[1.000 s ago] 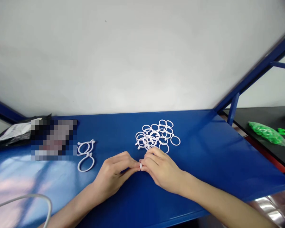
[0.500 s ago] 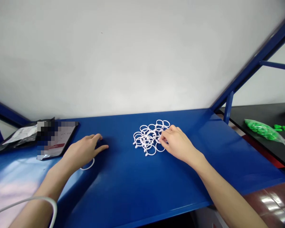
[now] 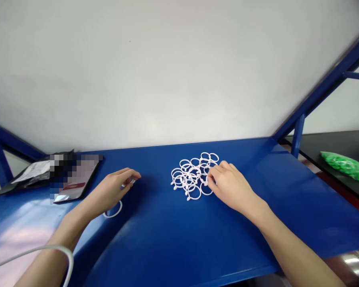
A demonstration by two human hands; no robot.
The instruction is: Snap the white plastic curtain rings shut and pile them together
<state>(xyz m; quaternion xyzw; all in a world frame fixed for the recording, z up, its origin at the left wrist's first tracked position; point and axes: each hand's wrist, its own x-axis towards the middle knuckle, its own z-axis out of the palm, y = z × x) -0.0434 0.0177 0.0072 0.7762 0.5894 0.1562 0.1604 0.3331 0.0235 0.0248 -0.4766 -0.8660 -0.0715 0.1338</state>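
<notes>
A pile of thin white looped bands with small beads lies on the blue table, right of centre. At the pile's right edge is my right hand, its fingers curled closed on one band's edge; the fingertips are partly hidden. My left hand is above the table on the left, thumb and fingers brought together. A bit of white, looking like another band, shows between them. Under the left wrist rests a single white band, partly covered by the hand.
A dark tablet-like device and a black plastic package lie at the back left. A white cable crosses my left forearm. Blue frame bars rise at the right, beyond them a bag of green pieces on a dark surface.
My left thumb and fingers, spread apart before, have closed together with white showing between them. My right hand stays at the pile's right edge. The whole view has shifted slightly.
</notes>
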